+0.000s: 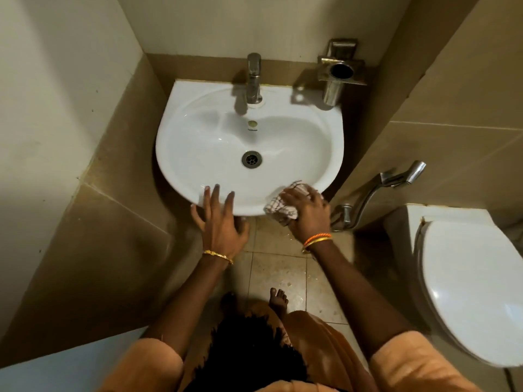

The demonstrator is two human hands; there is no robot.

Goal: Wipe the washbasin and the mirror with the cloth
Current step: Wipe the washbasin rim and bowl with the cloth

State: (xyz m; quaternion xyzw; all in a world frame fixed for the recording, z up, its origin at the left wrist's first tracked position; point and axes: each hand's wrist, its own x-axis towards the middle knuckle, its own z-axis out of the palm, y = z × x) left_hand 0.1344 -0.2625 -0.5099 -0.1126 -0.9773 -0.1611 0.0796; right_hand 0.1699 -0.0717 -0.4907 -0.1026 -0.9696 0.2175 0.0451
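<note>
A white washbasin [195, 154] hangs on the tiled wall, with a steel tap [253, 77] at its back and a round drain [251, 159] in the bowl. My right hand [307, 212] presses a checked white cloth [280, 207] against the basin's front right rim. My left hand [219, 216] rests with spread fingers on the front rim, a little left of centre, holding nothing. No mirror is in view.
A steel wall holder [339, 72] sits right of the tap. A hand spray [396, 179] hangs on the right wall. A white toilet with shut lid [469, 287] stands at the right. The tiled floor [280, 278] below looks wet.
</note>
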